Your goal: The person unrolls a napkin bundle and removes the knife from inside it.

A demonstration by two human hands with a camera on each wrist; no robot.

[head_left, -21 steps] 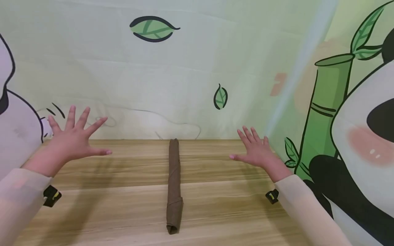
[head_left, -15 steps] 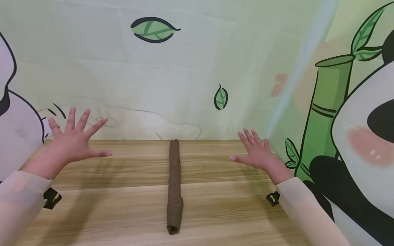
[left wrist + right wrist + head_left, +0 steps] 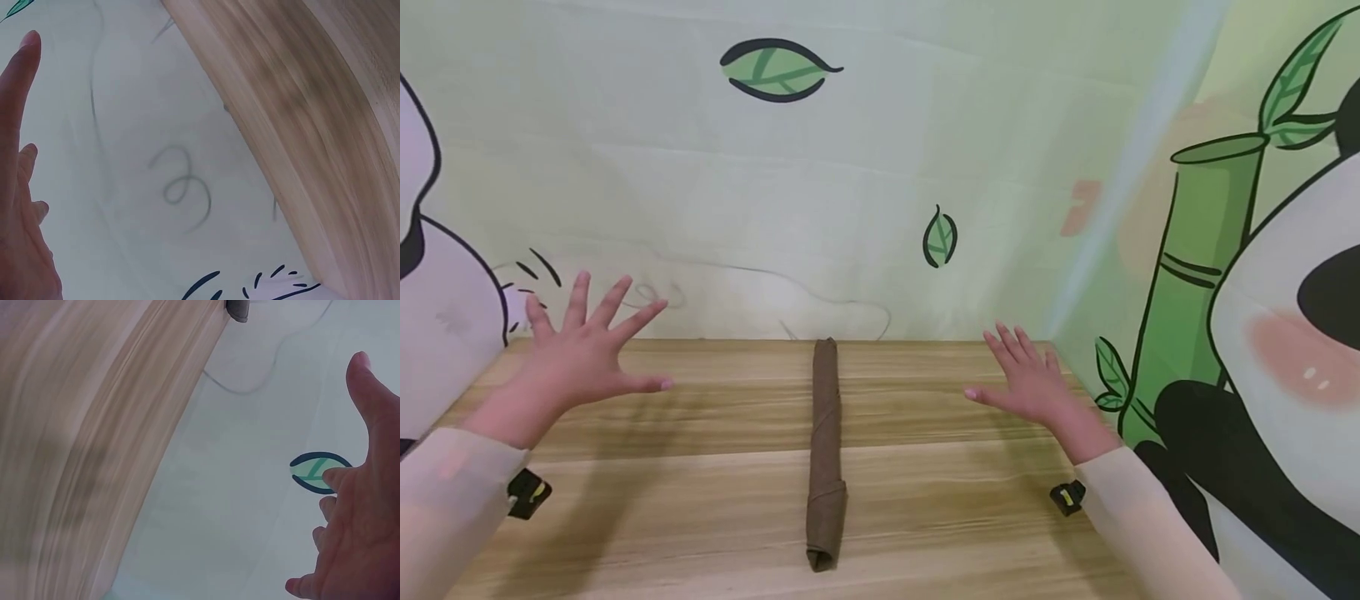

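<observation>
Handling the brown roll, which lies on the counter between the left hand and right hand, should require a light mid-length grip; it appears soft, lightweight, liable to unroll. Both hands are empty, outspread.

Decorated booth-like corner, probably indoors, though the close view limits certainty: a wood-grain tabletop abuts a creased, pale green, fabric-like backdrop, on which cartoon leaves, a bamboo stalk and a large panda are printed
</observation>
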